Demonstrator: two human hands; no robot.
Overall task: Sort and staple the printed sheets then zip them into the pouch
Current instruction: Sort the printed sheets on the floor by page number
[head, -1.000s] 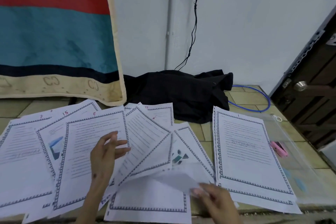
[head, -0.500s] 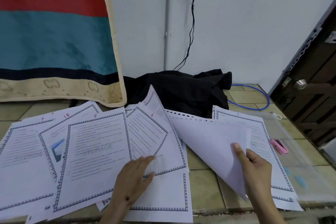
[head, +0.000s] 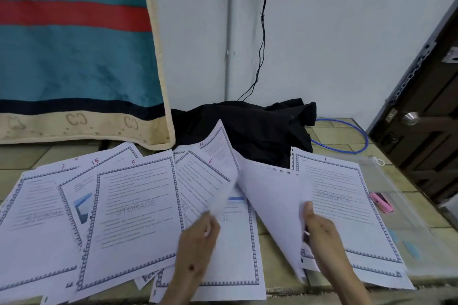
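Note:
Several printed sheets with blue borders and red hand-written numbers lie fanned over a tiled surface; the sheet marked 5 (head: 136, 208) is at centre left. My left hand (head: 198, 238) pinches the lower corner of the sheet marked 6 (head: 203, 186) and lifts it. My right hand (head: 319, 233) holds a sheet (head: 272, 205) raised with its blank back toward me. The page marked 1 (head: 347, 205) lies flat at the right. A clear zip pouch (head: 396, 205) lies beyond it, with a pink stapler (head: 381, 202) under or inside it.
A black garment (head: 252, 129) is heaped against the wall behind the sheets. A blue cable (head: 347, 148) loops at the back right. A striped towel (head: 74, 57) hangs at the left, and a dark door (head: 421, 131) stands at the right.
My left hand has gone from resting flat on the sheets to pinching and lifting the corner of sheet 6. My right hand keeps the blank-backed sheet raised over the right pile.

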